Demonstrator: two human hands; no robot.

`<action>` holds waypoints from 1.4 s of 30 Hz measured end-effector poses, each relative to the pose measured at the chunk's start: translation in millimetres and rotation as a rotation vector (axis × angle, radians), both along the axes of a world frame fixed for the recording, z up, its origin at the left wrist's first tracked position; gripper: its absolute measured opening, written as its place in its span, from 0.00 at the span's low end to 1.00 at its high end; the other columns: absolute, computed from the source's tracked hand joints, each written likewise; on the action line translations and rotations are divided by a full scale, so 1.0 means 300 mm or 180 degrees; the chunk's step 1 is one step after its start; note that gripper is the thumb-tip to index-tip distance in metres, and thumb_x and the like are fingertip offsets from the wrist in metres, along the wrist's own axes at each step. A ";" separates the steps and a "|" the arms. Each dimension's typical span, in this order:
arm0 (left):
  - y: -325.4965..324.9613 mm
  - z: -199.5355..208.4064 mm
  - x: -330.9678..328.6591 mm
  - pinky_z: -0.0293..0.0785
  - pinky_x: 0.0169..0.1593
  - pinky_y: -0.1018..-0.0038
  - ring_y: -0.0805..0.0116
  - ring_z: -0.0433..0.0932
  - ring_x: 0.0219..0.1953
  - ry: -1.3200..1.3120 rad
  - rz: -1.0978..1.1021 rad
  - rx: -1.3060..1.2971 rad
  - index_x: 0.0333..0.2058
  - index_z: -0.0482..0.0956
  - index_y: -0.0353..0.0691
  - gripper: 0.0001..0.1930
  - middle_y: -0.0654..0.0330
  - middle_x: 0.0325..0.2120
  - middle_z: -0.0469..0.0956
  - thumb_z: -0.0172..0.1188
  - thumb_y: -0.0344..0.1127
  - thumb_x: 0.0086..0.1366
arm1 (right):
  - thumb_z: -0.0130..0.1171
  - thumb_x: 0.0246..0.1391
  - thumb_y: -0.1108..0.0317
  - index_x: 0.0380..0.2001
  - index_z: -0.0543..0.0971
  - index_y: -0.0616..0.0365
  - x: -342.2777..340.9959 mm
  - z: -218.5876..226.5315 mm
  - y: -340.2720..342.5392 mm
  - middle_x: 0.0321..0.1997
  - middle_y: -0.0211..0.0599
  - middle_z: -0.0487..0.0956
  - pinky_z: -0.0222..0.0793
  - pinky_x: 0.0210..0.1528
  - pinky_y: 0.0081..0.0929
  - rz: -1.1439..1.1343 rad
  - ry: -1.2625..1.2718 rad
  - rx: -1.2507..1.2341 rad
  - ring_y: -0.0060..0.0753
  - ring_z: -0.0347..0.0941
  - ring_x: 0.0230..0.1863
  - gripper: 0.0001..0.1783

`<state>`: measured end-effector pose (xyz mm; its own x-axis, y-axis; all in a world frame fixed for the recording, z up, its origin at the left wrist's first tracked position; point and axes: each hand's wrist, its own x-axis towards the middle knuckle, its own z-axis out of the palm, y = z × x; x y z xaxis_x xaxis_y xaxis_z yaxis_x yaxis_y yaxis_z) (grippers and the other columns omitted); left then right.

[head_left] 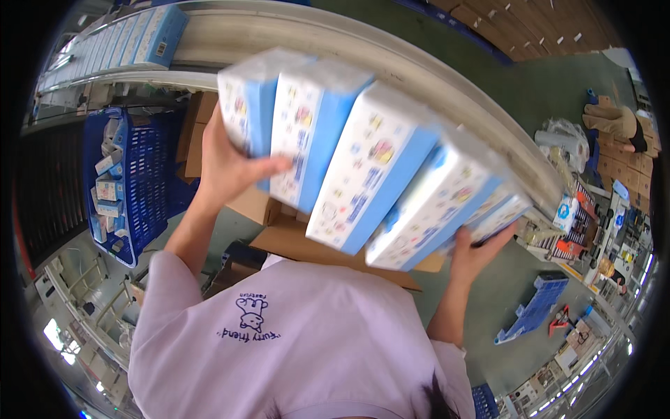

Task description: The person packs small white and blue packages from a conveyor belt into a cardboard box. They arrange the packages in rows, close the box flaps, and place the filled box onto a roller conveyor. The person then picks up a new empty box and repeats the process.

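Note:
A row of several white and light-blue tissue packs [373,171], wrapped in clear plastic and printed with small cartoon figures, is held up in front of my chest. The row fans out a little and slopes down to the right. My left hand [237,162] clasps its left end, thumb lying across the front of the packs. At the other end my right hand [480,253] presses against the last pack, with some fingers hidden behind it. Beneath the packs, close to my body, is an open cardboard box [307,241]; the packs hide much of it.
Beyond the packs runs a long pale conveyor [279,35], with another row of packs [150,36] on its left end. A blue basket [146,181] of packs stands at left. A blue pallet [537,304] is on the floor at right. Another person [614,120] is farther right.

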<state>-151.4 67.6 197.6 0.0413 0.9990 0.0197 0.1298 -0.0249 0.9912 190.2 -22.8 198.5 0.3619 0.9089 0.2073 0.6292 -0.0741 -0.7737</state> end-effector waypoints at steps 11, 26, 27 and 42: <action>-0.230 -0.788 0.173 0.72 0.44 0.65 0.55 0.77 0.40 0.4118 -0.3783 -0.1840 0.34 0.81 0.40 0.20 0.52 0.37 0.78 0.47 0.47 0.56 | 0.47 0.50 0.60 0.39 0.79 0.58 -0.095 -0.783 -0.096 0.47 0.45 0.75 0.68 0.48 0.33 0.2818 -0.1838 -0.4355 0.43 0.71 0.49 0.18; -0.133 -0.429 0.235 0.68 0.47 0.60 0.50 0.70 0.47 0.3972 -0.2383 -0.1441 0.41 0.76 0.36 0.28 0.42 0.42 0.72 0.62 0.52 0.47 | 0.61 0.38 0.44 0.54 0.63 0.63 -0.142 -0.365 0.006 0.52 0.53 0.68 0.70 0.42 0.40 0.2005 -0.1292 -0.4207 0.52 0.71 0.45 0.45; -0.134 -0.409 0.244 0.68 0.48 0.60 0.49 0.67 0.50 0.3484 -0.1886 -0.0817 0.47 0.71 0.39 0.31 0.43 0.47 0.67 0.65 0.48 0.45 | 0.63 0.39 0.50 0.56 0.60 0.62 -0.127 -0.354 0.009 0.53 0.51 0.68 0.72 0.37 0.40 0.1477 -0.1420 -0.3466 0.51 0.73 0.41 0.43; -0.298 -0.470 0.291 0.67 0.48 0.61 0.46 0.62 0.49 0.2285 -0.2547 0.0243 0.57 0.57 0.43 0.44 0.48 0.46 0.61 0.63 0.28 0.35 | 0.68 0.32 0.62 0.63 0.49 0.43 -0.055 -0.733 -0.017 0.57 0.45 0.63 0.52 0.56 0.47 0.2213 -0.2917 -0.2374 0.46 0.59 0.55 0.54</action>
<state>-64.2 -21.7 56.5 0.7088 0.6740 -0.2081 0.5990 -0.4194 0.6821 173.9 -27.9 -21.5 -0.2109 0.8455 -0.4906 0.9674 0.2526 0.0195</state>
